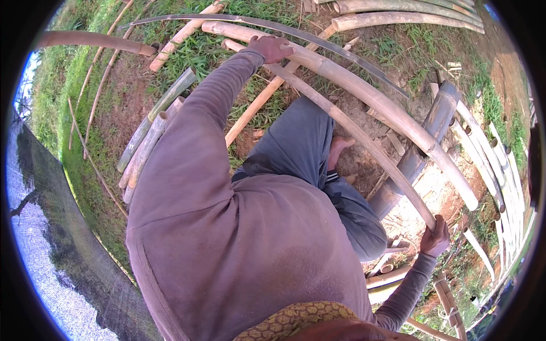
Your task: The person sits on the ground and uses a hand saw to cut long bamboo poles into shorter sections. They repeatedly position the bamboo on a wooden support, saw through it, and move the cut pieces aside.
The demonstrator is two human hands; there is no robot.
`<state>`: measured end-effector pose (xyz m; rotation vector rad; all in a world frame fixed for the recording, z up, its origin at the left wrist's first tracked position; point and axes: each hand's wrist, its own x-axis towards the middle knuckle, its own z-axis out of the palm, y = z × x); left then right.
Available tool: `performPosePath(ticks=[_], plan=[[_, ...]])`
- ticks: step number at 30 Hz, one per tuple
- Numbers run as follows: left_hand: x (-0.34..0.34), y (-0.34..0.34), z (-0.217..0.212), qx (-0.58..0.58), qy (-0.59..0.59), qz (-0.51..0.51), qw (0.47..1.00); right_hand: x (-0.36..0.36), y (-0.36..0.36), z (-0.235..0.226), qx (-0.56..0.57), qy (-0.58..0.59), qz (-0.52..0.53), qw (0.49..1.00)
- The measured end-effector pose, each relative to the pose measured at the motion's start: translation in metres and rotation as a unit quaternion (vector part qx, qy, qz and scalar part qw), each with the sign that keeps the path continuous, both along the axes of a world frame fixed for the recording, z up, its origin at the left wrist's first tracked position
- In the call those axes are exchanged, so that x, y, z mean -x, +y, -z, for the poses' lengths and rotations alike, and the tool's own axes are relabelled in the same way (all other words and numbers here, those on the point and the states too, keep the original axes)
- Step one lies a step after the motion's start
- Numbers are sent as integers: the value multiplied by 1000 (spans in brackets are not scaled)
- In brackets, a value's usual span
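A thick bamboo pole (364, 91) slants from the upper left down to the right. It lies across a dark, broad log (406, 165). My left hand (272, 48) is closed over the upper part of this pole, its fingertips partly hidden. Nearer to me runs a thinner bamboo strip (364, 142), which passes beneath my left hand or wrist. My right hand (435, 237) is wrapped around the lower right end of that strip. Beyond the thick pole lies a long, narrow dark strip (341, 52).
Several bamboo poles (398, 21) lie at the far right, and more (492, 159) lean along the right side. Short bamboo lengths (149, 136) rest on the grass at left. A wooden pole (256, 113) crosses under the bamboo. My bare foot (339, 150) is close by the strip.
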<state>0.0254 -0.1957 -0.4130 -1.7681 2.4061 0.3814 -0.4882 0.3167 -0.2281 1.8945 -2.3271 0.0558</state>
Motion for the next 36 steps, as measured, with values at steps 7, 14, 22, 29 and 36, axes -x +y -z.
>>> performPosePath(ticks=[7, 14, 22, 29, 36], plan=[[-5, 69, 106, 29, 647, -557, 521, 5, 10, 42, 13, -77, 30, 996], [99, 43, 147, -259, 826, -422, 270, -8, -28, 29, 3, -183, 53, 982], [108, 40, 115, -158, 841, -418, 306, -36, -46, 57, 20, -216, 77, 973], [76, -18, 136, -74, 851, -426, 299, -88, -121, 67, 52, -203, 8, 978], [66, 17, 78, -185, 835, -421, 302, -133, -214, 91, 143, -105, -54, 983]])
